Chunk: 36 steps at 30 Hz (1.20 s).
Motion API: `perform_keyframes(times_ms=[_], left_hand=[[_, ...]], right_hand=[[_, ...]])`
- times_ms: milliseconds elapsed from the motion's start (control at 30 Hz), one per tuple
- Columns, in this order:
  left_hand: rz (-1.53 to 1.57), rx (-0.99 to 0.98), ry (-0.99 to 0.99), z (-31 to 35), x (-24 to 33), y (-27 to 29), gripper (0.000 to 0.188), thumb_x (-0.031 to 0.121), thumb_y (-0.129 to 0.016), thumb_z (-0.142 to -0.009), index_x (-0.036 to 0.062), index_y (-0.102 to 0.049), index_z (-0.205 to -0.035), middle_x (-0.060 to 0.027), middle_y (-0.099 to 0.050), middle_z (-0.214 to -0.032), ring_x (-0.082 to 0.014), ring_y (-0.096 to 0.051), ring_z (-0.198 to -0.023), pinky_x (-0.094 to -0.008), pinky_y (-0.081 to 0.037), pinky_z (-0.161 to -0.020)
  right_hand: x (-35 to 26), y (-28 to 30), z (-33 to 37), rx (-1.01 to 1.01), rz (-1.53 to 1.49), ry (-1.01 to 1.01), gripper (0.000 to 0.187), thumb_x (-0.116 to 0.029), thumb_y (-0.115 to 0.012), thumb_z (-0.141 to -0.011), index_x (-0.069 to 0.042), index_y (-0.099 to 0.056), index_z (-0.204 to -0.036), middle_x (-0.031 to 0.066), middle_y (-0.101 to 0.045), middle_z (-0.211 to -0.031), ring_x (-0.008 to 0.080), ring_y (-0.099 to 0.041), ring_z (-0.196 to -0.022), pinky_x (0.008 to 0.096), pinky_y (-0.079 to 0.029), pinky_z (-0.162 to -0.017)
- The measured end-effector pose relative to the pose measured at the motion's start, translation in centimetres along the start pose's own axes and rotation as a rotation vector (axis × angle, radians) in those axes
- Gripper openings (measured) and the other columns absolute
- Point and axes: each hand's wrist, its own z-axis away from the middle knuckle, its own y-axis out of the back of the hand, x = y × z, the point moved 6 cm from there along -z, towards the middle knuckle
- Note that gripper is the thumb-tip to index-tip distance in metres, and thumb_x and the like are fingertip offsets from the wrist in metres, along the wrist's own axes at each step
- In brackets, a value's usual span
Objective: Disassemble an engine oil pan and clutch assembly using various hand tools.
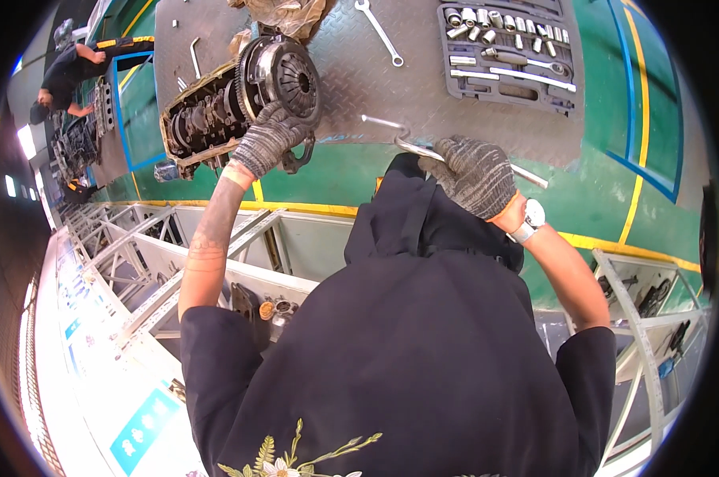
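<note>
My left hand [273, 140], in a grey knit glove, grips the lower edge of a round clutch cover [289, 80], its fingers over the rim. The clutch sits on the end of an engine block [204, 118], which lies with its crankshaft showing. My right hand [477, 173], gloved too, is closed around a bright cranked speed brace [420, 149]. The brace's bent end points left toward the clutch, apart from it, and its other end sticks out to the right past my hand.
On the metal workbench [359, 83] lie a combination wrench [380, 33], an open socket set [509, 52], an L-shaped wrench [194, 57] and crumpled brown paper [292, 16]. Another person [67, 75] works at an engine on the far left. White metal frames [256, 230] stand close by.
</note>
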Motion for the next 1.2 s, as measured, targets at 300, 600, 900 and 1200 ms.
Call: perform_keyframes(times_ms=[300,600,900,1200], left_hand=[[0.081,0.198,0.267,0.9,-0.7,0.8,0.061,0.022,-0.075,-0.062,0.0221,-0.061,-0.121,0.0000,-0.066,-0.106,-0.0227,-0.059,-0.107,-0.0452,-0.033,-0.108],[0.020,0.270,0.381,1.9,-0.8,0.4,0.061,0.025,-0.076,-0.065,0.0248,-0.060,-0.124,-0.0005,-0.067,-0.104,-0.0185,-0.059,-0.108,-0.0441,-0.032,-0.104],[0.066,0.354,0.404,2.5,-1.0,-0.3,0.056,0.026,-0.076,-0.071,0.0206,-0.060,-0.125,-0.0016,-0.067,-0.101,-0.0204,-0.059,-0.106,-0.0457,-0.034,-0.103],[0.080,0.329,0.363,2.2,-0.9,-0.3,0.053,0.023,-0.075,-0.072,0.0183,-0.060,-0.122,-0.0007,-0.064,-0.109,-0.0205,-0.055,-0.111,-0.0442,-0.036,-0.101]], right_hand=[[3.0,-4.1,-0.2,-0.064,-0.650,-0.467,0.024,-0.020,-0.065,-0.089,-0.001,-0.070,-0.103,0.0178,-0.070,-0.091,0.0279,-0.069,-0.079,0.0340,-0.052,-0.071],[4.3,-4.5,-2.0,0.170,-0.732,-0.570,0.027,-0.023,-0.062,-0.093,0.002,-0.070,-0.102,0.0134,-0.073,-0.092,0.0165,-0.069,-0.083,0.0302,-0.052,-0.076],[3.8,-5.2,-2.5,0.086,-0.768,-0.605,0.026,-0.021,-0.061,-0.094,0.003,-0.069,-0.103,0.0114,-0.073,-0.091,0.0144,-0.068,-0.084,0.0285,-0.052,-0.078],[6.1,-6.2,-4.2,0.068,-0.804,-0.523,0.028,-0.023,-0.060,-0.095,0.002,-0.070,-0.104,0.0098,-0.073,-0.091,0.0119,-0.066,-0.082,0.0278,-0.051,-0.076]])
